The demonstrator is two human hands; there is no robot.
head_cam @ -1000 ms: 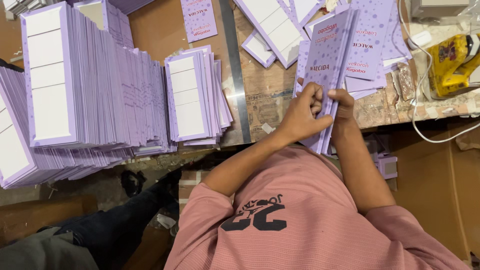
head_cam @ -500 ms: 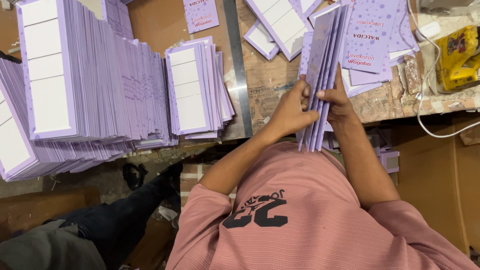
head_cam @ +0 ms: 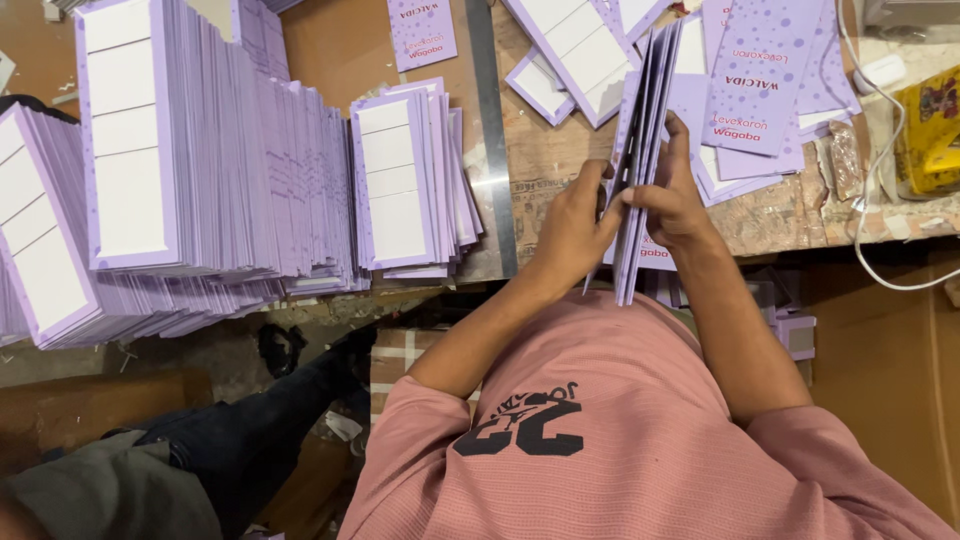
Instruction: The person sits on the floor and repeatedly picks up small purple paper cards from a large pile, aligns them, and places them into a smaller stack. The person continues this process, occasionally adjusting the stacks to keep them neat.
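Both my hands hold a bundle of flat purple cards [head_cam: 648, 120] standing on edge over the worn wooden table [head_cam: 545, 165]. My left hand [head_cam: 573, 228] grips the bundle's left side near its lower end, fingers curled around it. On the right side, my right hand [head_cam: 672, 196] presses with the thumb on the edge. The card edges face up, so their printed faces are hidden. Below the hands I see my pink shirt [head_cam: 620, 440].
Tall leaning stacks of purple cards with white panels [head_cam: 190, 170] fill the left. A smaller stack [head_cam: 408, 180] sits beside a metal strip [head_cam: 490, 130]. Loose printed purple cards [head_cam: 760, 80], a white cable [head_cam: 880, 200] and a yellow packet [head_cam: 930, 130] lie right. A dark trouser leg [head_cam: 230, 430] is lower left.
The bundle has turned from showing its printed face to standing edge-on. My hands have slid up its sides and closed it tighter.
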